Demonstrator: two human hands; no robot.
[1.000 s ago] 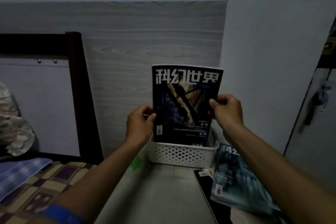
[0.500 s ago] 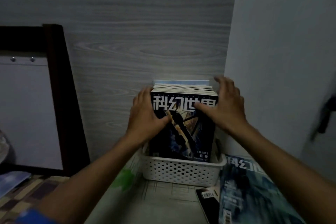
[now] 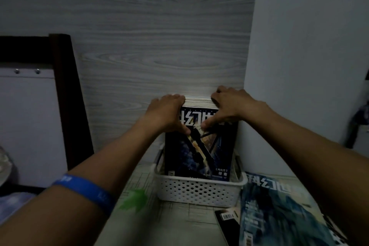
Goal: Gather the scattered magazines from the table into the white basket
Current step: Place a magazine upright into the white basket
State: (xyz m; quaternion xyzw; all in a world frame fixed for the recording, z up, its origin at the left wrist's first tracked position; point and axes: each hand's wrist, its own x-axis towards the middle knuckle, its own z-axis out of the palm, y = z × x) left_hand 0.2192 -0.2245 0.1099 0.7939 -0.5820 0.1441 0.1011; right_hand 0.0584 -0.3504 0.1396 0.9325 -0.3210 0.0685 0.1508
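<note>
Behind the front magazine (image 3: 199, 146) in the white basket (image 3: 199, 190): remaining stack hidden, top edges only. Title partly covered by both hands. Right of basket: blue-cover magazine (image 3: 279, 215) blurred, cropped at bottom edge.

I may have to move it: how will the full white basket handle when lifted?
Probably heavy for its size: the white basket holds a packed upright row of magazines. Likely top-heavy, since they stand well above its rim. Its perforated plastic walls may flex.

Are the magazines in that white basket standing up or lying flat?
Standing upright. The magazines in the basket rise well above the white basket rim, front cover facing the camera, page edges at the top.
</note>
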